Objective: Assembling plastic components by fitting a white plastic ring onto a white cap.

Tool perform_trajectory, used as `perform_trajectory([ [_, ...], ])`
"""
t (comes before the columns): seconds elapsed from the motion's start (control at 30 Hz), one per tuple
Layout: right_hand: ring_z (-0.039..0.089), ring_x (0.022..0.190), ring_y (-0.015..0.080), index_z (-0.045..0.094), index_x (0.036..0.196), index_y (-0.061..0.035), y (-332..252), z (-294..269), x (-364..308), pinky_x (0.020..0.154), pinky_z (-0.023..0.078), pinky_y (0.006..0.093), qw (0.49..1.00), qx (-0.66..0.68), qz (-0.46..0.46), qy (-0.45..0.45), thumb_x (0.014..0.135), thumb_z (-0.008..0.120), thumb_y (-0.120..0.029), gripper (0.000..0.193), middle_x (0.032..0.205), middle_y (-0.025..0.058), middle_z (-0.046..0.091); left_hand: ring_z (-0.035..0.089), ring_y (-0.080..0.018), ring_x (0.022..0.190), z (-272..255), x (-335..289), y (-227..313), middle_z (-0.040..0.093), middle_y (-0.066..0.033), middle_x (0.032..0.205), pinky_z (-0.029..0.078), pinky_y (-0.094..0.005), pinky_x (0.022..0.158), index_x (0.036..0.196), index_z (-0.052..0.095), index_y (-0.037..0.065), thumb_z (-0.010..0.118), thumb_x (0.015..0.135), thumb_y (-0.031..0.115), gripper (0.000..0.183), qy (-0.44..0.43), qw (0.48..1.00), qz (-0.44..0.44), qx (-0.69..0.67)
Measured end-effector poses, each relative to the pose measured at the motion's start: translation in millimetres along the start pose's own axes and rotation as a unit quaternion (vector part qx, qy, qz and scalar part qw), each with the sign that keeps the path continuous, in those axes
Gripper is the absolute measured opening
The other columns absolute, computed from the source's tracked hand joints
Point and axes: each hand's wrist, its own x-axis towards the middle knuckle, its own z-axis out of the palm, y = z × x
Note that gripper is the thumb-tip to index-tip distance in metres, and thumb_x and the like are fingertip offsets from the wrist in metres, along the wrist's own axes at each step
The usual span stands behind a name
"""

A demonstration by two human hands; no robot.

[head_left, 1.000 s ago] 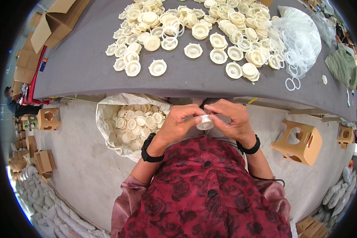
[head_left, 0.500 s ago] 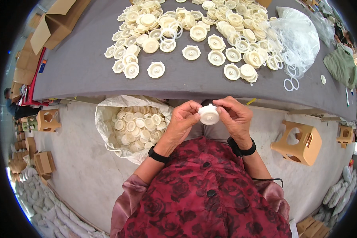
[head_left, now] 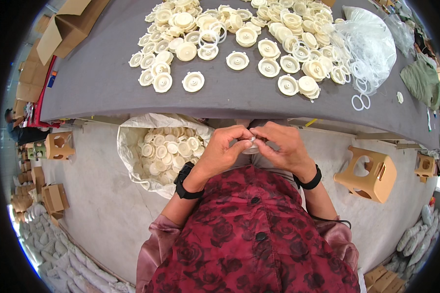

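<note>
Between my fingers, just below the table's front edge, is a round cream plastic cap (head_left: 251, 148), mostly covered by both hands. My left hand (head_left: 226, 149) pinches its left side with thumb and forefinger. On the other side my right hand (head_left: 281, 146) grips it, the thumbs close together at its top. Many like caps (head_left: 237, 60) lie scattered and heaped on the grey-covered table (head_left: 132, 105). Clear rings (head_left: 361, 102) lie at the right, spilling from a transparent plastic bag (head_left: 371, 44).
Left of my legs, an open white woven sack (head_left: 132, 141) holds many cream caps. A tan plastic stool (head_left: 369, 173) stands on the floor at the right. Cardboard boxes (head_left: 76, 29) sit at the table's left end. A person (head_left: 22, 129) is at the far left.
My hands have closed in over the cap and turned it, so its broad face no longer shows. The right hand has shifted left, and the left wrist has rolled.
</note>
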Motion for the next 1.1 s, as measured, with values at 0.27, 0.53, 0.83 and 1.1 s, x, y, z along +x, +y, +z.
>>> perform_trajectory([
  [0.27,0.060,0.083,0.0104,0.070,0.112,0.0025,4,10,-12,0.071,0.048,0.0237,0.941,0.260,0.125,0.177,0.091,0.065,0.002,0.022,0.092,0.0054,0.066,0.059,-0.0118,0.100,22,-10,-17,0.063,-0.0034,0.108,0.046,-0.0285,0.092,0.111,0.062,0.000,0.066,0.092,0.006,0.020,0.083,0.944,-0.052,-0.316],
  [0.53,0.065,0.077,0.0174,0.072,0.108,-0.0011,10,-9,-9,0.068,0.051,0.0284,0.994,0.091,0.049,0.031,0.084,0.069,0.002,0.025,0.089,0.0091,0.069,0.056,-0.0120,0.090,3,-11,-17,0.062,-0.0027,0.092,0.044,-0.0282,0.082,0.099,0.065,-0.001,0.067,0.090,0.006,0.011,0.014,0.978,-0.001,-0.207],
  [0.83,0.067,0.077,0.0269,0.070,0.104,0.0003,1,0,0,0.069,0.052,0.0322,0.999,0.033,0.013,-0.028,0.081,0.071,0.001,0.023,0.090,0.0133,0.068,0.054,-0.0144,0.084,-5,-10,-6,0.059,-0.0037,0.089,0.042,-0.0288,0.077,0.097,0.063,0.000,0.066,0.092,0.013,0.014,-0.017,0.995,-0.008,-0.096],
  [1.1,0.067,0.083,0.0237,0.067,0.109,0.0015,7,9,4,0.074,0.053,0.0306,0.998,0.026,0.062,0.000,0.083,0.073,-0.002,0.027,0.095,0.0128,0.067,0.062,-0.0345,0.078,-90,-62,22,0.065,-0.0157,0.084,0.047,-0.0414,0.069,0.097,0.065,0.003,0.067,0.088,0.018,0.018,-0.099,0.932,-0.200,0.286],
])
